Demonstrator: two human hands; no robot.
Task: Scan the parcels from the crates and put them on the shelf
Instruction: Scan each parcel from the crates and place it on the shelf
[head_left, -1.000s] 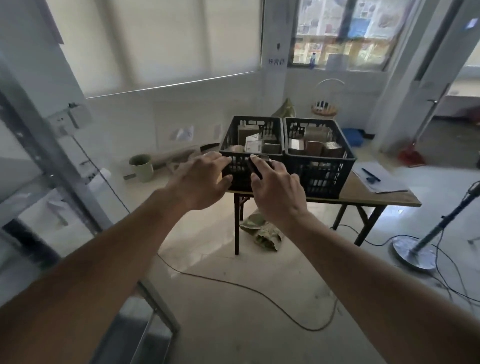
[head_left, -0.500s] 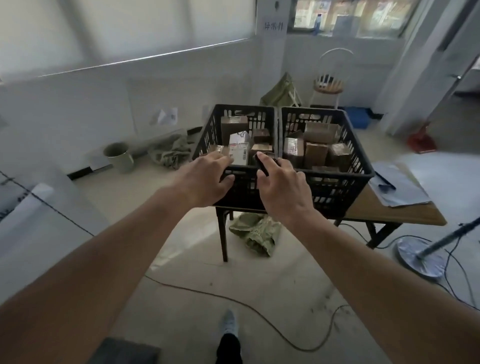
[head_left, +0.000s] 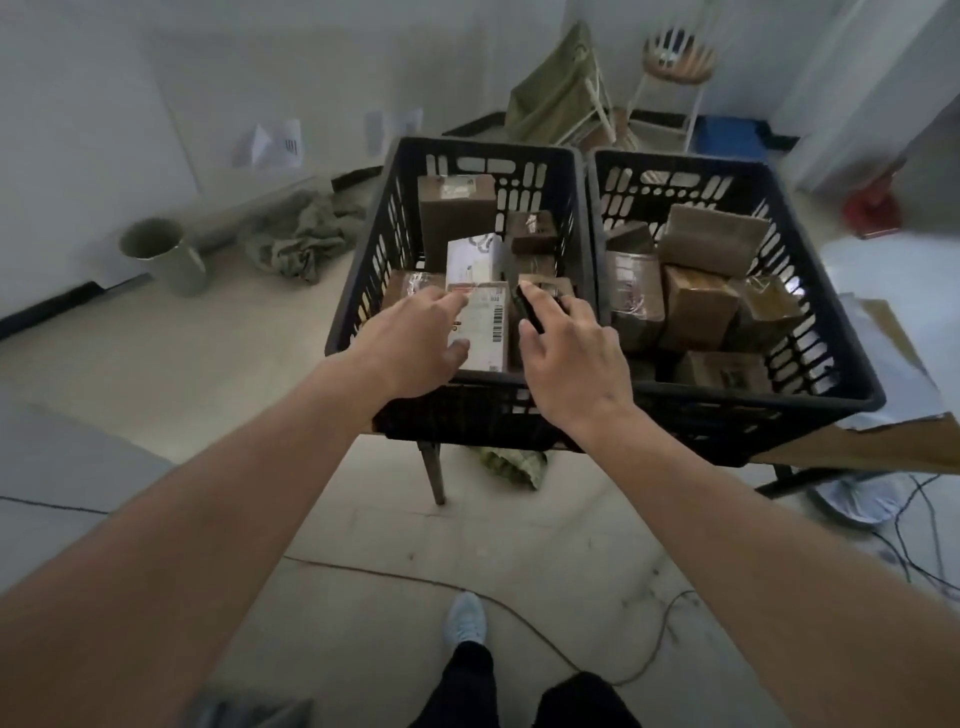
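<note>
— Anything you can actually read in there?

— No words. The white parcel (head_left: 480, 327) just beside the left hand (head_left: 415, 343) fingertips carries a barcode (head_left: 497, 323), bars only, digits too small.

— And the label (head_left: 457, 187) on the tall brown box (head_left: 457, 218), well beyond the fingers?

— Blurred. Same for the papers on the wall (head_left: 275, 148): dark marks, unreadable.

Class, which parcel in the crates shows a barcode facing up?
The white parcel in the left crate, under the left hand; the others look plain brown.
</note>
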